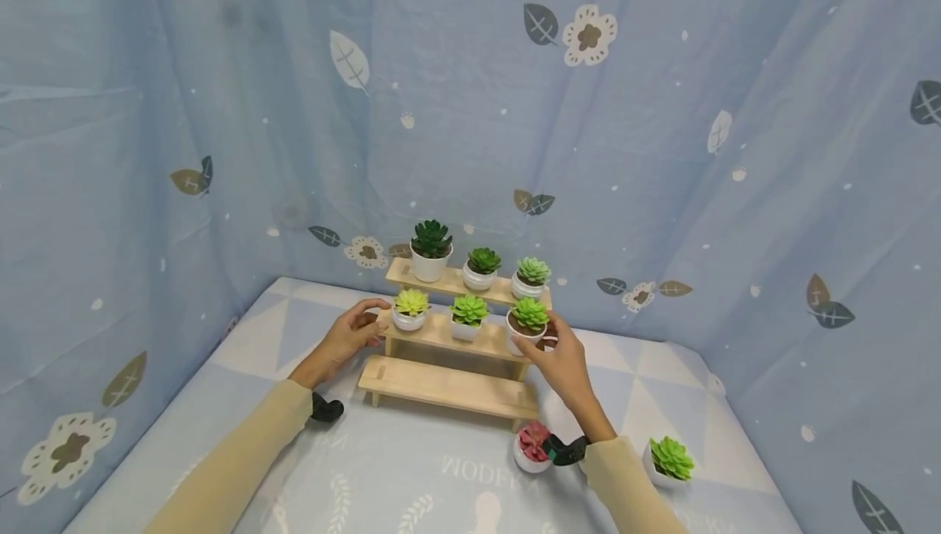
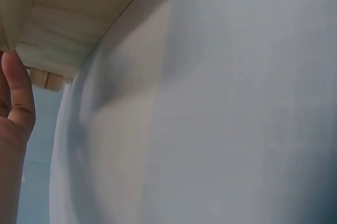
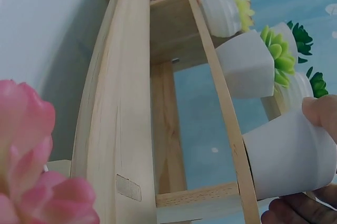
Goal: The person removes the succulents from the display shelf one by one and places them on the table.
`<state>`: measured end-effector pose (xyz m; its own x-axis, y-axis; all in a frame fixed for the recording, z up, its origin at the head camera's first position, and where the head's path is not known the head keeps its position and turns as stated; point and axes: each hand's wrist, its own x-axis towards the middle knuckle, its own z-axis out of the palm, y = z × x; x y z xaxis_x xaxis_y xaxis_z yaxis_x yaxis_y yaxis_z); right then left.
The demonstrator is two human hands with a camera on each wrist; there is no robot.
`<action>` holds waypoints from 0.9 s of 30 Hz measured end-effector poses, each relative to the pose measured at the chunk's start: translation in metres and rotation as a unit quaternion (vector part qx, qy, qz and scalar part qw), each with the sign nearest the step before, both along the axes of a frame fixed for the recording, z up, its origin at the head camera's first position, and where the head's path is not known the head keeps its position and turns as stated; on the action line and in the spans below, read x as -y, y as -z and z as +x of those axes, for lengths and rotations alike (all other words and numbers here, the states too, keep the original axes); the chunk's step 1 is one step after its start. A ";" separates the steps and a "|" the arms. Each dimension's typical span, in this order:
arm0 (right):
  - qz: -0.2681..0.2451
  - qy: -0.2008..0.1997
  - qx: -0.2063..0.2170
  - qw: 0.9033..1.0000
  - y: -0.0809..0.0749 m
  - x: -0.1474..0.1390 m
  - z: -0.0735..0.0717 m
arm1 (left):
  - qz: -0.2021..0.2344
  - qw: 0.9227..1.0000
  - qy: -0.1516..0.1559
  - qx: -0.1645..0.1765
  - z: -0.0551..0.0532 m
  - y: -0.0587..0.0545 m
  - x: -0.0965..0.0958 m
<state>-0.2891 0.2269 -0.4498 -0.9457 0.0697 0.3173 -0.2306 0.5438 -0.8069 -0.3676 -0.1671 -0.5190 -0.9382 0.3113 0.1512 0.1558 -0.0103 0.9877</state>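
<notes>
Hands apart from each other, both occupied. Left hand (image 1: 349, 338) grips the left end of the middle tier of a three-step wooden stand (image 1: 448, 385); left wrist view shows fingertips against the plank.

Top tier, far side, left to right: dark green plant (image 1: 430, 252) in a white pot, smaller mid-green plant (image 1: 481, 269), pale green plant (image 1: 531, 275).

Middle tier: yellow-green plant (image 1: 410, 309) in a rounded pot, just beside the left hand. Then square-pot plant (image 1: 467, 318), bright green. Then round-pot plant (image 1: 528, 318) at the right end, upright, base at the plank. Right hand (image 1: 562, 354) is clamped on its white pot, thumb on the near side, fingers round the right and far side.

Red-pink plant (image 1: 532, 446) in a white pot sits on the cloth-covered worktop (image 1: 412, 469), near the stand's right foot, beside the right wrist's black camera (image 1: 566, 451). Loose green plant (image 1: 671, 462), white pot, well apart at far right of the layout. Blue patterned curtain (image 1: 456, 109) behind everything.
</notes>
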 end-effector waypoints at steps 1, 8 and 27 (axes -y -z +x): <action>-0.003 0.000 0.000 1.000 0.000 0.000 0.000 | 0.000 1.000 0.000 0.000 0.000 0.000 0.000; -0.012 -0.007 0.011 1.000 -0.003 -0.001 0.003 | -0.002 1.000 -0.003 0.000 -0.001 -0.001 -0.001; -0.020 -0.040 0.005 0.999 -0.007 0.004 0.026 | 0.001 1.000 -0.006 0.001 0.002 0.001 -0.001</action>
